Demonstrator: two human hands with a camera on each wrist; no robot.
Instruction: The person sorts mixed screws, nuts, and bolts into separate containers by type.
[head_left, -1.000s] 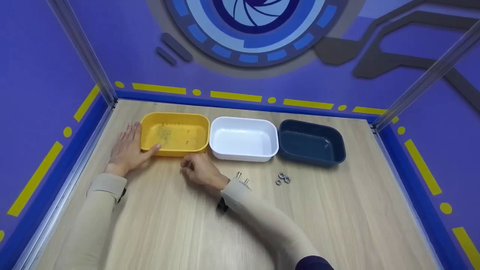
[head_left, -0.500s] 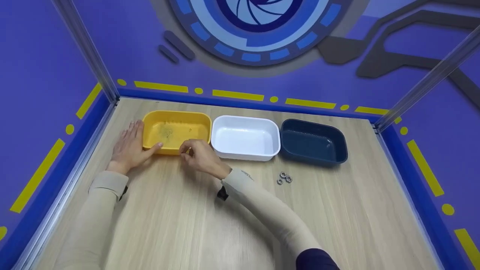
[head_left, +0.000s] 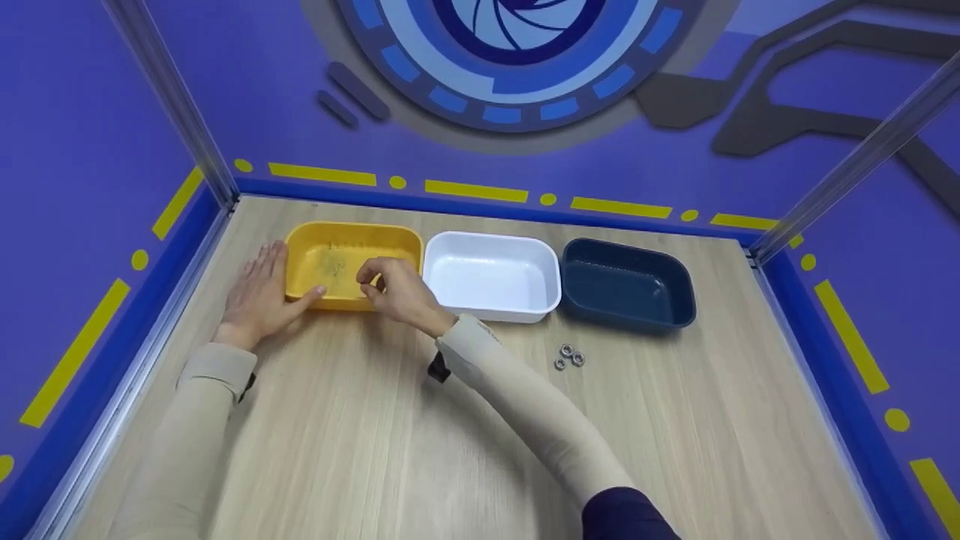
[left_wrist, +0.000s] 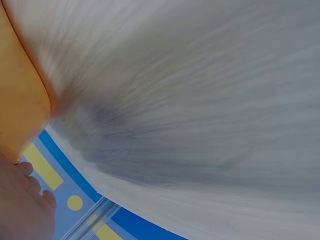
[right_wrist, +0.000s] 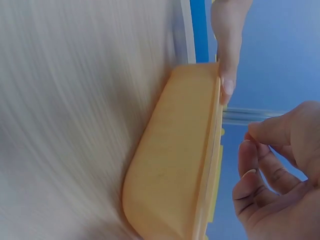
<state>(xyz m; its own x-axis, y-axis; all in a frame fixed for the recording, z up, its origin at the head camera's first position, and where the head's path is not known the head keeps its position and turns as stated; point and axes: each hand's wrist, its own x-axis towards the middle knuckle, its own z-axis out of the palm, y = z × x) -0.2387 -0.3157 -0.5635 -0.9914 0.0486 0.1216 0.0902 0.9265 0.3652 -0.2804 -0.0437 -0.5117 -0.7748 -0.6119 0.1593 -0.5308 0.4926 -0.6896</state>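
Over the right half of the yellow box (head_left: 311,270), leftmost of three on the desk (head_left: 337,420), the right hand (head_left: 400,291) has its fingers curled and its thumb close to the forefinger. No object shows between the tips; whether this grip is grasping something small or nothing cannot be told. One second earlier the same hand is low, before the box's front wall; now it stands above the rim, apart from it, so the action appears to have shifted from the desk to the box's interior. The left hand (head_left: 256,300) is unchanged: released grip, fingers straight along the outer left wall, thumb across the front rim, probably steadying the box. Farther right stand the white box (head_left: 491,279) and the dark blue box (head_left: 622,289), with three metal nuts (head_left: 578,359) lying in front.
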